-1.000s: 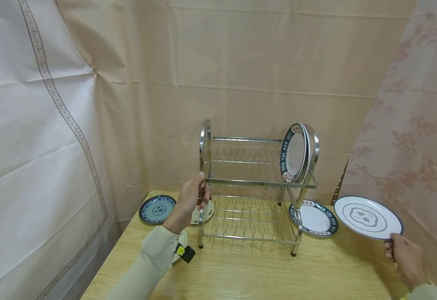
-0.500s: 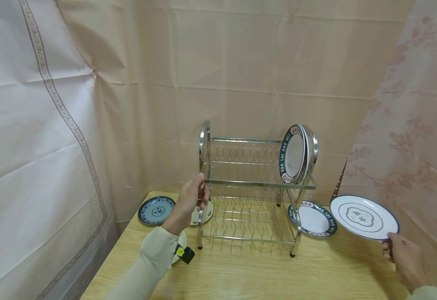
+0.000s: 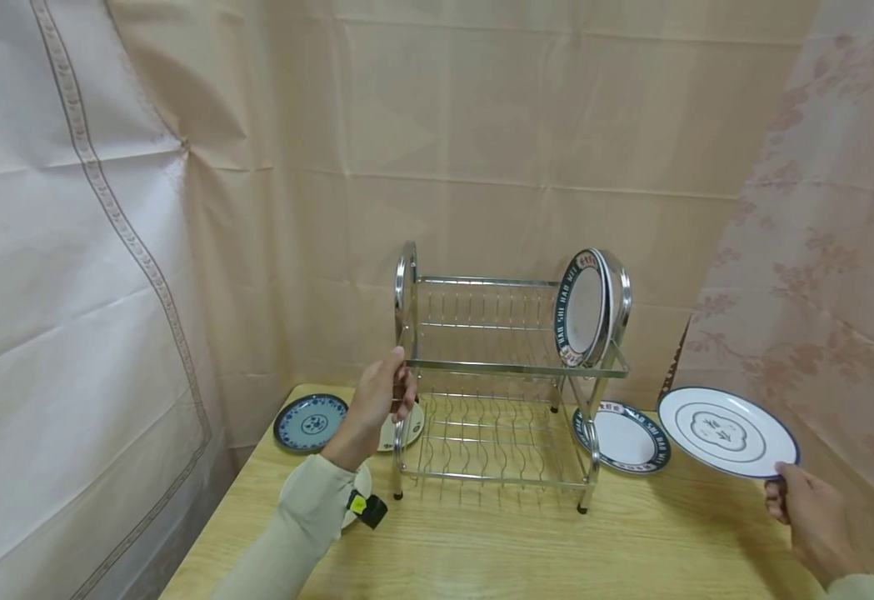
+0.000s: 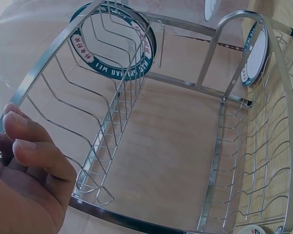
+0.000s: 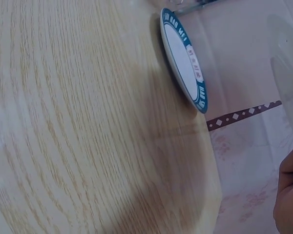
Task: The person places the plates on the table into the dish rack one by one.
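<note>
A two-tier metal dish rack (image 3: 496, 364) stands on the wooden table. My left hand (image 3: 378, 396) grips its upper front rail near the left end; in the left wrist view, that hand's fingers (image 4: 31, 146) are curled at the rail. Off to the rack's right, my right hand (image 3: 811, 512) pinches the edge of a white plate (image 3: 751, 450) with a thin blue rim, held tilted above the table. Plates with dark green lettered rims (image 3: 566, 312) stand upright at the right end of the upper tier. The right wrist view shows only part of the right hand (image 5: 290, 190).
Another green-rimmed plate (image 3: 627, 437) lies on the table (image 3: 481, 550) beside the rack's right legs. On the left lie a blue patterned plate (image 3: 311, 423) and pale plates (image 3: 362, 483), partly hidden by my left arm. Draped cloth (image 3: 481, 125) hangs behind and at both sides.
The white plate in my right hand has shifted slightly to the left. My left hand keeps its hold on the rack, and the head view has moved a little.
</note>
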A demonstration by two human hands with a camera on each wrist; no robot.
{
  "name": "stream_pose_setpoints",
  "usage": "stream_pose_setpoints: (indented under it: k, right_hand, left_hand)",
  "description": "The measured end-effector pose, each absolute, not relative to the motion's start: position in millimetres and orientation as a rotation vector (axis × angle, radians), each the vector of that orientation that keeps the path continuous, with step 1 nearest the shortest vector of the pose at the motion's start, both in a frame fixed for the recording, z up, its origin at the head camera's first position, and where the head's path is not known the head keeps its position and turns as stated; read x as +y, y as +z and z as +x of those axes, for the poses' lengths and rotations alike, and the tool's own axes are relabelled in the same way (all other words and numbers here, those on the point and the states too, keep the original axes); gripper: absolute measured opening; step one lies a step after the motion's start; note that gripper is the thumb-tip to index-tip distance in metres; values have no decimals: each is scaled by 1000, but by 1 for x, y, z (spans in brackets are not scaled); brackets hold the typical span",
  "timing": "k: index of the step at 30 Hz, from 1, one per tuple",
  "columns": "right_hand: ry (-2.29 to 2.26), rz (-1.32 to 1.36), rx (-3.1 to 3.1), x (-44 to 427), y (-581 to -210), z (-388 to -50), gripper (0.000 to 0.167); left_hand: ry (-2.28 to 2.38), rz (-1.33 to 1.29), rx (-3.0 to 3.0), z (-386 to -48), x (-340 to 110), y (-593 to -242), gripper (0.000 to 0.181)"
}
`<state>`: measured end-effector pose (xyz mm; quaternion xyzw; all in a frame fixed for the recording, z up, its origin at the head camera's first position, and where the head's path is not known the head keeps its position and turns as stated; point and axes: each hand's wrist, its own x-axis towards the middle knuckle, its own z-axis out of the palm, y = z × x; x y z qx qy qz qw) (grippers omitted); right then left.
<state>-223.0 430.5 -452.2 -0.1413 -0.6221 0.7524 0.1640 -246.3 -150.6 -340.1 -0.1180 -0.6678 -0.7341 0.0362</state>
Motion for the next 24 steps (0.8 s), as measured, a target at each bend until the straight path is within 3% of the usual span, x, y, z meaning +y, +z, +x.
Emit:
stream_pose_setpoints:
  k: [24]
  right_hand:
    - [2197, -284, -1710, 421, -433, -214, 45]
  left_hand:
    - [-2281, -349, -2034, -246, -149, -340, 49]
